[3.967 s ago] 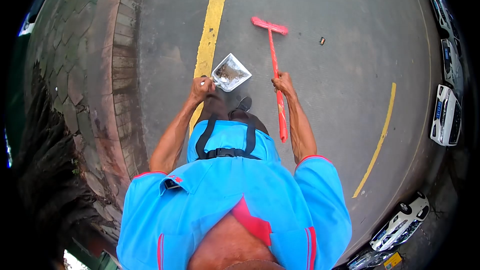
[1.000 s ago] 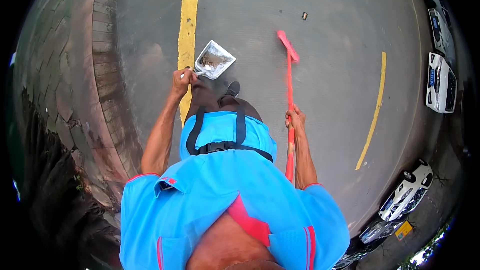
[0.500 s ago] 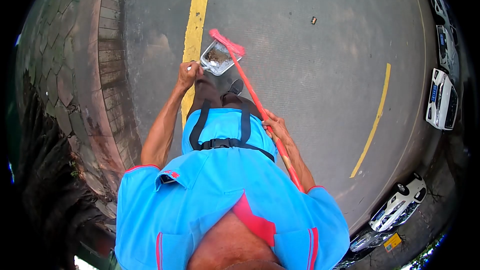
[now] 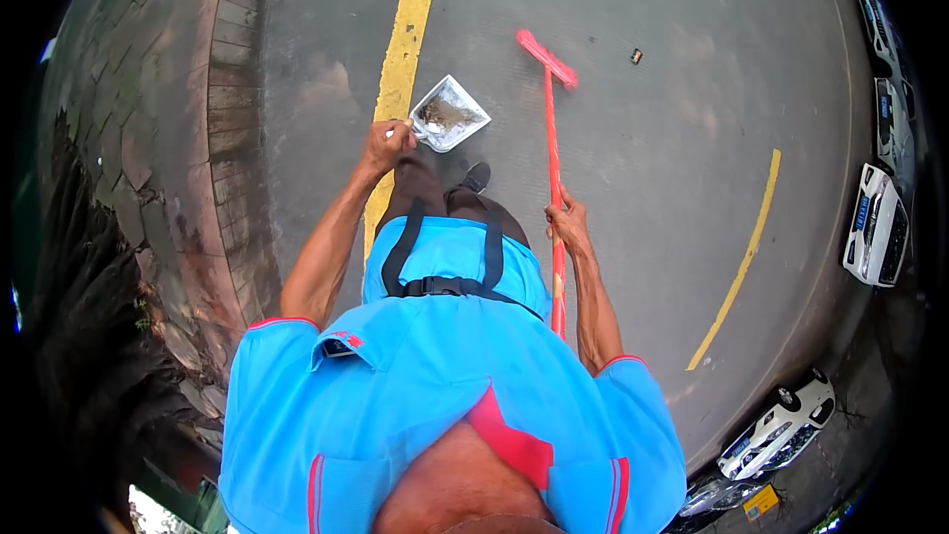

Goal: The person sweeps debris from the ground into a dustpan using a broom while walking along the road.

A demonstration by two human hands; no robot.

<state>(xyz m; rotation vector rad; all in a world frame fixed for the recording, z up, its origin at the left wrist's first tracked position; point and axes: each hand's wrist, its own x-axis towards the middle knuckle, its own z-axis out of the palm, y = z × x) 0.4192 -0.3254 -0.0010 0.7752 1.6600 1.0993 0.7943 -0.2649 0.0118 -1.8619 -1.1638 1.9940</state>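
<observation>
My left hand [image 4: 389, 145] is closed around the handle of a pale dustpan [image 4: 451, 115], held beside my leg. Brown debris lies in the pan. My right hand [image 4: 567, 219] grips the red pole of a broom [image 4: 552, 129], whose pinkish-red head points forward, to the right of the dustpan and apart from it. A small dark piece of litter [image 4: 636, 56] lies on the road, a short way right of the broom head.
A yellow line [image 4: 406, 35] runs along the road by my left side, and a second yellow stripe [image 4: 743, 247] lies to the right. A stone kerb [image 4: 229, 109] borders the left. Parked cars [image 4: 875, 225] stand along the right edge.
The broom head has moved off the dustpan, forward and to the right, with my right hand shifting up and outward. The dustpan stays in my left hand, its contents now uncovered.
</observation>
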